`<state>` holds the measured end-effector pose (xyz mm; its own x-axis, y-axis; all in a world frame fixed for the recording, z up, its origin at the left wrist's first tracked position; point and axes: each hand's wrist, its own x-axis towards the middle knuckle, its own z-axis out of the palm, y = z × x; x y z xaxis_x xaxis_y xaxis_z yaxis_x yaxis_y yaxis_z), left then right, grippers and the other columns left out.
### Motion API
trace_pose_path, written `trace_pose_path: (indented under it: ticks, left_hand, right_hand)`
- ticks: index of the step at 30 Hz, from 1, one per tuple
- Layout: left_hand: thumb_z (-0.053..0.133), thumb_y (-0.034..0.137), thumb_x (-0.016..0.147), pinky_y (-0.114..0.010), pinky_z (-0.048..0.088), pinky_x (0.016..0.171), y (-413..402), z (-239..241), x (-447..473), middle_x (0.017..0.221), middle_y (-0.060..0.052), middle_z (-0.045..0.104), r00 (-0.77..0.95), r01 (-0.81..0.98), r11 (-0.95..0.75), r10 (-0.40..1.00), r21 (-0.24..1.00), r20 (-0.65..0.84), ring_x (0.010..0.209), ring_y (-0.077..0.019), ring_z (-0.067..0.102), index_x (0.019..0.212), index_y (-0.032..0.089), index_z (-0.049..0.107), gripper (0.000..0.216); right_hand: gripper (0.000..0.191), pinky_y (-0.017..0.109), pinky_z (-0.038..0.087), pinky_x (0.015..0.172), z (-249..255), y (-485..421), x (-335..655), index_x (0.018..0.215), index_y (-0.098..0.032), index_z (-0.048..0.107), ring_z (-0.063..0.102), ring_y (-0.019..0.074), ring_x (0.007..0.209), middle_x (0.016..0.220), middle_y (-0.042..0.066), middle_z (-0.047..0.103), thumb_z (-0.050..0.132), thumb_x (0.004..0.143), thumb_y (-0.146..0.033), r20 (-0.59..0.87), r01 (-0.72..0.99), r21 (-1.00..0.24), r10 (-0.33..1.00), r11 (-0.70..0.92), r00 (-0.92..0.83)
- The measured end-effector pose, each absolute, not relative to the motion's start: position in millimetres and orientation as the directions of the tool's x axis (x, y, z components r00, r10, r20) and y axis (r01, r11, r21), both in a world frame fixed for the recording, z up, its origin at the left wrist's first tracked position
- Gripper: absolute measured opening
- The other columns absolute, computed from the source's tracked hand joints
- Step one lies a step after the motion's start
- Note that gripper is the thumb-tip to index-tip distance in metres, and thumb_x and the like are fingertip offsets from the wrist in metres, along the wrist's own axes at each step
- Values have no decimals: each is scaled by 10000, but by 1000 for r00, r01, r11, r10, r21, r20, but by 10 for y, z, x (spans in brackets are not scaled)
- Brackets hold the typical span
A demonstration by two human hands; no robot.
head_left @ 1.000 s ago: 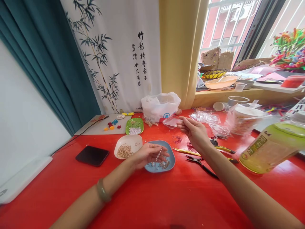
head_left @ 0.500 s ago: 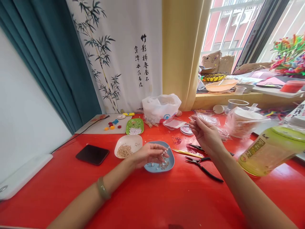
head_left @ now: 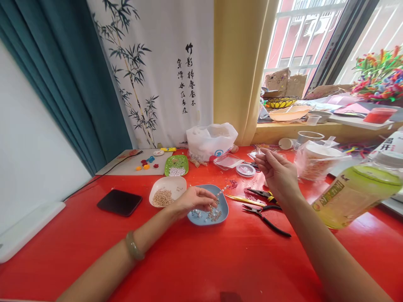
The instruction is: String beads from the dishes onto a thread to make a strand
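My left hand, with a green bangle on its wrist, is over the blue dish. Its fingers are bent and closed on a strand of pearly beads, which slants up to the right from the fingertips. Inside the dish are loose gold and clear beads. Higher and further right, my right hand is raised above the table in a pinch. Whatever its fingertips hold is too thin to make out. Below it lie black-handled pliers, a second pair with yellow on the handles and yellow tweezers.
A cream dish of gold beads and a green dish of pale beads stand left of the blue one. The phone lies further left. At right are a tilted-looking drink bottle and a bagged tub. A white plastic bag sits behind.
The view has shifted slightly. My left fingers have lowered toward the beads, and the bead strand now stretches out to the right of them. My right hand stays pinched and raised.
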<state>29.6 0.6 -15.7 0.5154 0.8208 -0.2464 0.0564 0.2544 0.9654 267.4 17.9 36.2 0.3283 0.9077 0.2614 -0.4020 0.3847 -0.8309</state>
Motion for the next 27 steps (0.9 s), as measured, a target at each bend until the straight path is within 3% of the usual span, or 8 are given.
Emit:
trace_pose_path:
  ticks: [13,18,21,27]
  left_hand:
    - [662,287,607,-278,471,697,114,-216,238,754,-88,655,411,115,67,905,991,-109,677,-134,596,785,101,607,264]
    - [661,280,604,-289,468,706,131,-246,237,749,-87,654,408,116,49,908,992,-92,686,-140,596,787,98,610,264]
    - [655,273,606,-288,466,707,138,-242,241,748,-85,654,412,121,42,907,992,-88,697,-143,598,783,101,607,251]
    - [629,264,612,-284,454,694,102,-231,289,791,-86,657,438,285,-75,897,955,-60,742,-164,598,778,120,621,220]
  right_hand:
    - [148,110,471,508,501,101,2720,826,-196,604,592,45,563,656,-34,630,633,686,-236,363,-346,-785,834,514,416]
    - [46,129,463,493,599,33,2752,730,-221,591,575,49,568,692,-34,630,595,729,-267,414,-302,-776,808,554,418]
    - [92,155,461,468,643,5,2780,675,-230,585,555,59,542,691,-31,622,578,742,-292,426,-276,-783,804,557,415]
    - [91,134,422,399,667,-24,2749,611,-230,601,487,40,448,565,-44,578,630,696,-248,399,-335,-792,848,511,349]
